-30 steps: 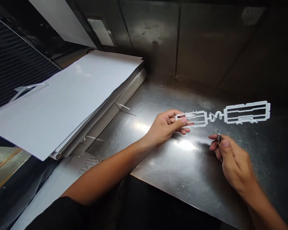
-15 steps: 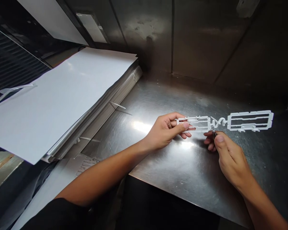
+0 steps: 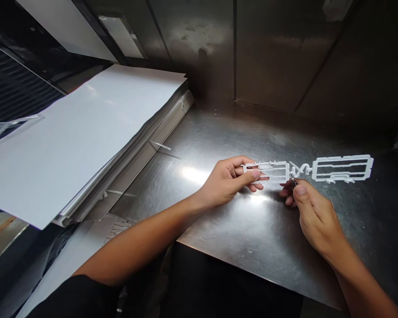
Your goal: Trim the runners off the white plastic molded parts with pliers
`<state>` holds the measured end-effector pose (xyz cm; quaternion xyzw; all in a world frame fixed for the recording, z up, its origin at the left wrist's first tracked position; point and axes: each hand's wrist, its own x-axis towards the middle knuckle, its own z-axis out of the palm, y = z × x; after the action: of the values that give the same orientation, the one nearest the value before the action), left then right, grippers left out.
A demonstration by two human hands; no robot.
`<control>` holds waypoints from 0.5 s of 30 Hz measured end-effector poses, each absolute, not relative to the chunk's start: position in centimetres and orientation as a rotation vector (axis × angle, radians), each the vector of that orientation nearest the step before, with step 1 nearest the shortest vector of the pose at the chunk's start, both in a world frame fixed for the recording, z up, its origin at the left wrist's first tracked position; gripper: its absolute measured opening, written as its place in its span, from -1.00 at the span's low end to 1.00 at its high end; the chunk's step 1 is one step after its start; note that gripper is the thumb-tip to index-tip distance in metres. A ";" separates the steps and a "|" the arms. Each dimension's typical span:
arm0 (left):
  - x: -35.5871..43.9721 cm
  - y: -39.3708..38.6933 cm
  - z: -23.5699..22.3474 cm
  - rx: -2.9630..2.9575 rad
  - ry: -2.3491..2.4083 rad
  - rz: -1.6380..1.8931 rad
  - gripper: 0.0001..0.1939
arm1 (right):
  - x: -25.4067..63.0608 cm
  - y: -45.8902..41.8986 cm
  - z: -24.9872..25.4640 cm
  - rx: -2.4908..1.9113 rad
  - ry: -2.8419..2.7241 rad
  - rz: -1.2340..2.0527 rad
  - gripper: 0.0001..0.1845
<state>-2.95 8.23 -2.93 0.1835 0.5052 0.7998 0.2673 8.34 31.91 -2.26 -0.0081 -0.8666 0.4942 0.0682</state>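
Note:
My left hand [image 3: 230,180] pinches the left frame of a white moulded plastic piece [image 3: 341,168], two rectangular frames joined by a thin curled runner, held just above the steel worktop [image 3: 252,229]. My right hand [image 3: 313,216] is closed round a small dark tool [image 3: 292,180]. The tool's tip touches the runner right beside the left frame. The right frame sticks out free to the right.
A thick stack of white sheets [image 3: 86,128] lies at the left, overhanging the worktop's edge, with thin white plastic slivers [image 3: 159,145] beside it. Steel wall panels [image 3: 268,53] close off the back. Small white specks dot the worktop.
My right hand has moved up and left, bringing the tool from below the piece to the runner. The left hand and the piece have hardly shifted.

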 end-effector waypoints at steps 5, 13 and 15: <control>-3.0 8.3 -2.9 0.489 1.376 2.147 -0.68 | 8.2 31.8 -2.1 -0.008 -2.625 1.462 -0.36; -2.9 8.3 -2.9 0.455 1.436 2.111 -0.56 | 8.3 31.8 -1.8 0.021 -2.675 1.312 -0.39; -2.9 8.3 -3.0 0.442 1.448 2.102 -0.53 | 8.3 31.8 -1.8 0.029 -2.686 1.268 -0.38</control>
<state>-2.87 8.33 -3.00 0.1641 0.5380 0.7808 0.2719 8.25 31.77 -1.82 0.0097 -0.9010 0.4252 0.0857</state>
